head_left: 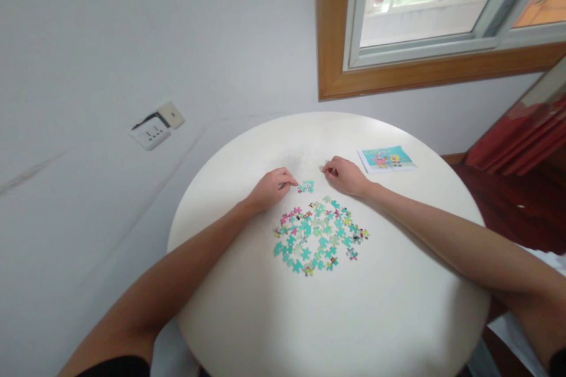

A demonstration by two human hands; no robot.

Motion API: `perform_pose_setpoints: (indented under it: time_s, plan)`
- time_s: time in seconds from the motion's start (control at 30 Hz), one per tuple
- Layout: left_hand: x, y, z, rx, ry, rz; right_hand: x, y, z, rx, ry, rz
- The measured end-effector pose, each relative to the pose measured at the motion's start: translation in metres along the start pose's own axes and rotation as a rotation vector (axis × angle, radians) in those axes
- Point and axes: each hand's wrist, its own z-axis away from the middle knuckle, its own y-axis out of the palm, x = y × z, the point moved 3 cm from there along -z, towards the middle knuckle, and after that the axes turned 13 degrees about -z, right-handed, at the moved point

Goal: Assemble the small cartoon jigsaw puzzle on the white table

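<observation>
A small joined cluster of jigsaw pieces (308,187) lies on the white round table (247,318), teal with a pale patch and a bit of pink. My left hand (272,188) rests at its left side, index finger stretched out to the cluster's edge. To the right of the cluster is my right hand (345,175), its fingertips pinched together; a small pale bit shows at the tips, too blurred to name. Nearer to me, loose jigsaw pieces (306,253) spread in a rough ring, mostly teal and pale green, some pink and yellow.
A picture sheet (387,159) with cartoon figures on teal lies at the table's far right. Beyond the table are a white wall with a socket (151,132) and a wood-framed window (331,79). A red curtain (522,129) hangs at the right.
</observation>
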Motion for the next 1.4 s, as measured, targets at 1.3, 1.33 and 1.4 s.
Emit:
perform_pose_setpoints:
  time_s: [1.3,1.33,1.4]
  plan:
    - [-0.0005,-0.0015,0.0,0.019,0.016,-0.012,0.0038,-0.0051,0.0,0.043,0.01,-0.006]
    - [-0.0005,-0.0017,0.0,0.017,0.018,-0.014,0.0037,-0.0062,-0.0002,0.064,0.011,-0.012]
    - [-0.0003,-0.0018,-0.0001,0.016,0.017,-0.02,0.0034,-0.0088,-0.0005,0.114,0.006,-0.032]
